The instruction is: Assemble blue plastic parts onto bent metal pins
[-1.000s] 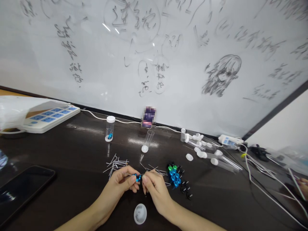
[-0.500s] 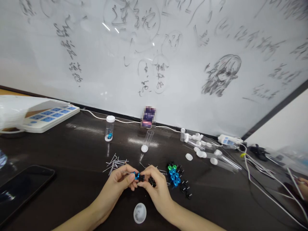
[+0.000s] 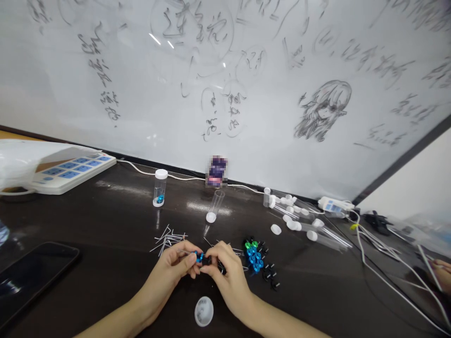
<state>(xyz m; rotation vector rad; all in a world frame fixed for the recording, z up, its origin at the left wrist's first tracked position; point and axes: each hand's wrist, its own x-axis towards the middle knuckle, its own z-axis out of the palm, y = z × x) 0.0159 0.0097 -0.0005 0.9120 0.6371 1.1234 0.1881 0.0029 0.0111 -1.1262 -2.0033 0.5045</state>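
My left hand point(image 3: 172, 270) pinches a thin metal pin with small blue beads point(image 3: 197, 256) strung on it. Facing it, my right hand point(image 3: 225, 274) pinches a small black bead point(image 3: 208, 260) held against the pin's end. Both hands hover just above the dark table point(image 3: 105, 220). A heap of blue, green and black beads point(image 3: 256, 259) lies right of my right hand. Loose metal pins point(image 3: 169, 237) lie just beyond my left hand. A white cap point(image 3: 204, 311) rests between my wrists.
Behind stand a capped vial with blue beads point(image 3: 159, 188), an open tilted tube point(image 3: 214, 205) and several empty tubes with caps point(image 3: 299, 220). A phone point(image 3: 31, 274) lies at the left, a power strip point(image 3: 70, 170) further back, cables point(image 3: 380, 258) on the right. Another person's hand point(image 3: 442, 272) shows at the right edge.
My right hand has brought a black bead up to the pin's end beside the blue beads; a second ago its fingers were lower with no black bead showing. My left hand has stayed put.
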